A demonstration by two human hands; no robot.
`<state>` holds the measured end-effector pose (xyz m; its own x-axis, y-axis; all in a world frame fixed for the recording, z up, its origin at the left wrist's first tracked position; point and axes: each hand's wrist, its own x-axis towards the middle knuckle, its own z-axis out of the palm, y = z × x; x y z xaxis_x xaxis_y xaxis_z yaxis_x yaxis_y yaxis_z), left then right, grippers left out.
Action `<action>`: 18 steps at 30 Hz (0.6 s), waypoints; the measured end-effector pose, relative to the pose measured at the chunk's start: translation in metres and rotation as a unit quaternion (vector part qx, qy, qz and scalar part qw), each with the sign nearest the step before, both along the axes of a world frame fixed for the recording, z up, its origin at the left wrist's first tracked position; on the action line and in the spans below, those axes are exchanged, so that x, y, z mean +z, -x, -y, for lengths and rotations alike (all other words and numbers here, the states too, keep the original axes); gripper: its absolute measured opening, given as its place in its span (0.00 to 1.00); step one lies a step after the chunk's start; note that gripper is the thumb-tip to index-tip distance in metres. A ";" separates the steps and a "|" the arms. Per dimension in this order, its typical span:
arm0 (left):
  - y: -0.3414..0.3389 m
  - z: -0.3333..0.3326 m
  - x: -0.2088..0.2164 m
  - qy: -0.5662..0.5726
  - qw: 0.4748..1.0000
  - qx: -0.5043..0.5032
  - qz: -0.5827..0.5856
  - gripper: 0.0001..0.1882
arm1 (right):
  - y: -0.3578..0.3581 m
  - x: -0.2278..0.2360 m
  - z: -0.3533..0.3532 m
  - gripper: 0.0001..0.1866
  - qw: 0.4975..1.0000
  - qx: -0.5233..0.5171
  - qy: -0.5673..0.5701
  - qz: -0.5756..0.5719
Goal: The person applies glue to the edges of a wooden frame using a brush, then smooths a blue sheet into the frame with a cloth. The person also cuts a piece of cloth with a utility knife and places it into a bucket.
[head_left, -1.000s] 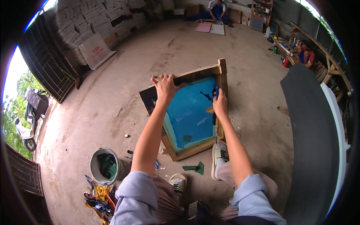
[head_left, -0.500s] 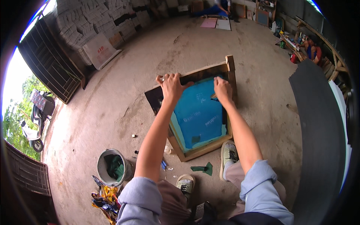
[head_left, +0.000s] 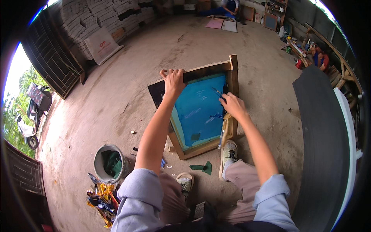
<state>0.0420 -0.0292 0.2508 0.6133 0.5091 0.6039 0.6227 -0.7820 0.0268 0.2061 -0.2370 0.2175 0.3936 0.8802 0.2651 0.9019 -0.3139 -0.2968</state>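
Observation:
A wood-framed printing screen [head_left: 200, 104] with bright blue mesh and pale lettering stands tilted on the floor before me. My left hand [head_left: 174, 82] is closed over its upper wooden rail, fingers hooked past the edge. Over the mesh's right side, my right hand [head_left: 233, 105] pinches a thin tool [head_left: 217, 92] with a dark bluish tip, perhaps a brush. Just below that hand is a blurred wood-coloured piece [head_left: 224, 131] with a bluish end, beside the frame's right rail; I cannot tell what it is. A small dark patch [head_left: 195, 137] sits low on the mesh.
A grey bucket [head_left: 111, 164] with green cloth and a heap of crumpled wrappers [head_left: 103, 201] are at my left. A green scrap [head_left: 203, 167] lies between my shoes. Dark sheets [head_left: 322, 147] stretch along the right. Another person [head_left: 230, 8] sits at the back.
My right hand has come down from the upper right of the mesh, and the thin tool now shows in it. A blurred wood-coloured piece shows below it. My left hand stays on the rail.

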 end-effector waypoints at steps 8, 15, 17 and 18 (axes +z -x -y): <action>0.010 0.052 0.013 -0.062 0.997 -0.006 0.041 0.13 | -0.026 0.045 0.056 0.20 0.991 -0.013 -0.107 0.078; 0.001 0.069 0.009 -0.066 0.997 0.021 0.031 0.22 | -0.042 0.009 0.059 0.15 0.994 0.055 -0.072 0.054; 0.008 0.057 0.005 -0.059 0.998 0.030 0.011 0.23 | -0.021 -0.012 0.056 0.24 0.995 0.077 -0.044 0.048; 0.012 0.047 0.004 -0.055 0.998 0.031 0.006 0.23 | -0.009 -0.016 0.052 0.21 0.998 0.061 0.004 0.016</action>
<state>0.0302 -0.0766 0.2545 0.5755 0.4763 0.6648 0.6703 -0.7405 -0.0498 0.2151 -0.2886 0.2013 0.2740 0.9232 0.2695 0.9429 -0.2026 -0.2646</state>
